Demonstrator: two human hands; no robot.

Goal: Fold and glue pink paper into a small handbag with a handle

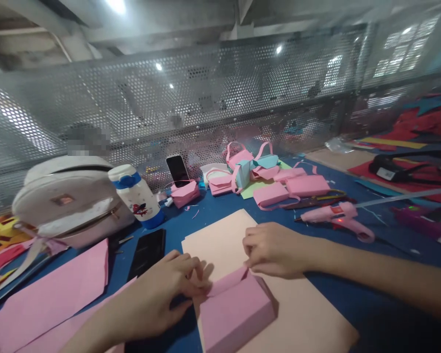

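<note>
A small folded pink paper bag lies on a stack of pale peach paper sheets in front of me. My left hand closes its fingers on the left corner of the bag's upper flap. At the flap's right end, my right hand pinches the raised pink corner with curled fingers. The fingertips partly hide both corners. Right of my right hand, a pink glue gun rests on the blue table with a small red light showing.
Several finished pink and blue paper bags stand at the back. A phone, a white bottle, a grey backpack and pink sheets are on the left. A purple glue gun lies far right, before a perforated metal panel.
</note>
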